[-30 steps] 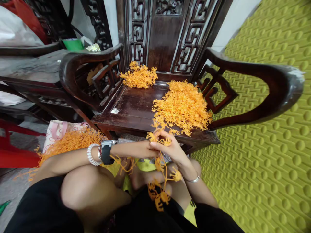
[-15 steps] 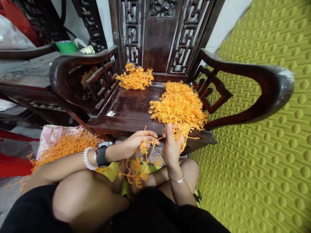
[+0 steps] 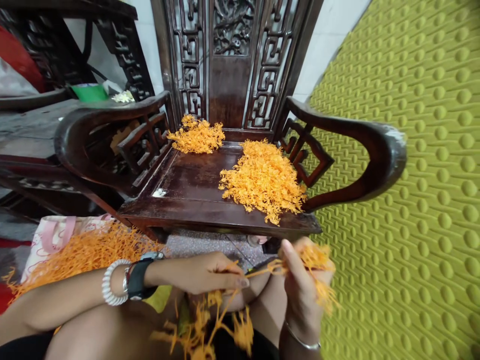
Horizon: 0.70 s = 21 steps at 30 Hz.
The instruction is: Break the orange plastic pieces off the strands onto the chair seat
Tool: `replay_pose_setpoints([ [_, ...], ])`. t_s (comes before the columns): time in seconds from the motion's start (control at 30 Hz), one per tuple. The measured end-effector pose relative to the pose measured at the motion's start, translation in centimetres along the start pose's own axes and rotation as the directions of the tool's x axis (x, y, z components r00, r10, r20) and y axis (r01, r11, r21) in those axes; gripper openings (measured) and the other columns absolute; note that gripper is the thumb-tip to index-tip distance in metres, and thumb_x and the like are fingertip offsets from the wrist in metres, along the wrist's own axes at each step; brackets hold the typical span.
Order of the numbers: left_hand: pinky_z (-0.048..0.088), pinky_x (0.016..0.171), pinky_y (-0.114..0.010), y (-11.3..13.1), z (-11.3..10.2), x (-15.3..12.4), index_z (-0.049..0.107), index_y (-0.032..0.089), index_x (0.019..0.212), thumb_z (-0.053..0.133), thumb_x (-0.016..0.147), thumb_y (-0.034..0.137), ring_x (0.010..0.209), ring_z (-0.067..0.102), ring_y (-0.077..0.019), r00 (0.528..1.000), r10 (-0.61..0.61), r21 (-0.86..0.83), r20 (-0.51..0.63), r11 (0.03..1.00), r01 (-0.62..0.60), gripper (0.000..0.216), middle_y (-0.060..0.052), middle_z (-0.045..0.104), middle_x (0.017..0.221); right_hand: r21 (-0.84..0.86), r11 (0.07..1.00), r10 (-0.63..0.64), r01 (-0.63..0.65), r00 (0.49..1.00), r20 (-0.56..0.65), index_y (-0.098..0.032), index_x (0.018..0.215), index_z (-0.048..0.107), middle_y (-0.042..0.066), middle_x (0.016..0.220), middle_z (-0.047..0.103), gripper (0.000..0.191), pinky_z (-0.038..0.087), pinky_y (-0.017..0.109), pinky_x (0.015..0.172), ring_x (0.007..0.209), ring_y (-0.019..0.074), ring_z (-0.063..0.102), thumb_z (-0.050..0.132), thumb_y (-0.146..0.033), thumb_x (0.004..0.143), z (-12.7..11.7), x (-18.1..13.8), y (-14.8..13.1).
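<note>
My left hand (image 3: 217, 272) pinches a thin orange branched stem; a spray of its curly, flower-like ends (image 3: 202, 320) hangs blurred below the fingers. My right hand (image 3: 305, 285) is closed around a bunch of small orange curly pieces (image 3: 315, 257), which stick out past the fingers. A thin orange strand stretches between the two hands. Both hands are over my lap, in front of the wooden chair (image 3: 180, 175). On its seat lie a large heap of orange curly pieces (image 3: 264, 180) at the right and a smaller heap (image 3: 198, 135) at the back left.
At the lower left, a white bag with pink handles (image 3: 56, 240) lies under a pile of orange stems (image 3: 90, 250). A green container (image 3: 90, 92) stands on the dark wooden side table (image 3: 30, 125). Yellow-green bumpy padding (image 3: 412, 225) covers the right side.
My right hand has moved away from the large heap, down and to the right, carrying its bunch of orange pieces. My left hand is lower, still gripping the orange stem. The view has shifted.
</note>
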<state>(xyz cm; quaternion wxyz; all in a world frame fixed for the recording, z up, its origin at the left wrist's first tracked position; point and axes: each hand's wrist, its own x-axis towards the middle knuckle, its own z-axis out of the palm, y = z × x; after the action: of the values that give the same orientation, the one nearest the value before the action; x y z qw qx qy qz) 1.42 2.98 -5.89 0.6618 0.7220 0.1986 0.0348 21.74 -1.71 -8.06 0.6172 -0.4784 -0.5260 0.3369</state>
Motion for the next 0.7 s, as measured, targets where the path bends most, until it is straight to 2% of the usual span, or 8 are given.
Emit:
replay_pose_setpoints([
  [0.07, 0.022, 0.046, -0.022, 0.7, 0.2, -0.4, 0.040, 0.018, 0.065, 0.041, 0.093, 0.046, 0.048, 0.027, -0.0070, 0.998, 0.056, 0.064, 0.018, 0.996, -0.057, 0.040, 0.006, 0.031, 0.055, 0.083, 0.996, 0.047, -0.032, 0.982, -0.183, -0.022, 0.059, 0.035, -0.006, 0.054, 0.027, 0.035, 0.023, 0.024, 0.041, 0.046, 0.0081, 0.026, 0.060, -0.026, 0.084, -0.9, -0.4, -0.8],
  [0.1, 0.022, 0.046, -0.022, 1.0, 0.3, -0.6, 0.039, 0.018, 0.065, 0.041, 0.094, 0.044, 0.047, 0.027, -0.0070, 0.997, 0.074, 0.084, 0.024, 0.994, -0.076, 0.039, 0.006, 0.031, 0.054, 0.155, 0.985, 0.102, -0.069, 0.972, -0.213, -0.021, 0.056, 0.033, -0.006, 0.052, 0.024, 0.040, 0.021, 0.024, 0.040, 0.044, 0.0072, 0.024, 0.063, -0.026, 0.081, -1.1, -0.5, -1.1],
  [0.2, 0.026, 0.049, -0.022, 1.6, 0.6, -1.2, 0.041, 0.018, 0.066, 0.039, 0.096, 0.037, 0.048, 0.030, -0.0070, 0.995, 0.104, 0.134, -0.002, 0.986, -0.103, 0.035, 0.006, 0.034, 0.054, 0.358, 0.904, 0.281, -0.234, 0.956, -0.086, -0.020, 0.054, 0.032, -0.007, 0.048, 0.024, 0.043, 0.021, 0.023, 0.038, 0.039, 0.0062, 0.026, 0.069, -0.030, 0.075, -1.5, -0.4, -2.2],
  [0.27, 0.028, 0.052, -0.022, 1.9, 0.7, -1.7, 0.041, 0.018, 0.066, 0.036, 0.097, 0.034, 0.049, 0.032, -0.0071, 0.994, 0.111, 0.155, -0.009, 0.982, -0.109, 0.035, 0.005, 0.036, 0.055, 0.408, 0.875, 0.294, -0.260, 0.956, -0.021, -0.020, 0.053, 0.032, -0.008, 0.045, 0.025, 0.044, 0.022, 0.022, 0.037, 0.037, 0.0062, 0.027, 0.070, -0.030, 0.073, -1.6, -0.2, -2.9],
  [0.37, 0.030, 0.054, -0.022, 2.3, 1.0, -2.5, 0.040, 0.018, 0.066, 0.032, 0.098, 0.036, 0.049, 0.033, -0.0073, 0.994, 0.105, 0.158, 0.004, 0.982, -0.105, 0.037, 0.005, 0.036, 0.055, 0.413, 0.897, 0.215, -0.156, 0.971, -0.100, -0.020, 0.053, 0.034, -0.007, 0.042, 0.027, 0.042, 0.023, 0.024, 0.037, 0.034, 0.0066, 0.028, 0.070, -0.031, 0.072, -1.5, 0.0, -4.1],
  [0.47, 0.032, 0.056, -0.022, 2.9, 1.3, -3.4, 0.041, 0.018, 0.066, 0.031, 0.097, 0.041, 0.052, 0.036, -0.0078, 0.999, 0.039, 0.174, -0.008, 0.984, -0.037, 0.040, 0.004, 0.039, 0.057, 0.384, 0.923, 0.095, 0.001, 0.968, -0.232, -0.020, 0.053, 0.039, -0.006, 0.037, 0.030, 0.039, 0.023, 0.027, 0.038, 0.032, 0.0075, 0.026, 0.066, -0.038, 0.074, -1.1, 0.3, -5.1],
  [0.53, 0.033, 0.058, -0.021, 3.3, 1.4, -3.9, 0.041, 0.018, 0.066, 0.030, 0.097, 0.042, 0.055, 0.038, -0.0082, 1.000, 0.011, 0.179, -0.028, 0.984, -0.006, 0.041, 0.003, 0.042, 0.060, 0.351, 0.930, -0.005, 0.104, 0.962, -0.272, -0.021, 0.052, 0.041, -0.007, 0.033, 0.030, 0.039, 0.023, 0.028, 0.039, 0.029, 0.0081, 0.023, 0.063, -0.039, 0.077, -0.8, 0.7, -5.6],
  [0.7, 0.035, 0.062, -0.020, 3.6, 1.3, -5.0, 0.041, 0.018, 0.068, 0.028, 0.098, 0.037, 0.058, 0.040, -0.0084, 0.999, 0.010, 0.198, -0.049, 0.980, 0.000, 0.039, 0.003, 0.044, 0.062, 0.144, 0.942, -0.223, 0.302, 0.888, -0.403, -0.021, 0.044, 0.044, -0.008, 0.033, 0.035, 0.047, 0.034, 0.030, 0.040, 0.026, 0.0090, 0.026, 0.058, -0.044, 0.082, -0.8, 2.0, -6.0],
])
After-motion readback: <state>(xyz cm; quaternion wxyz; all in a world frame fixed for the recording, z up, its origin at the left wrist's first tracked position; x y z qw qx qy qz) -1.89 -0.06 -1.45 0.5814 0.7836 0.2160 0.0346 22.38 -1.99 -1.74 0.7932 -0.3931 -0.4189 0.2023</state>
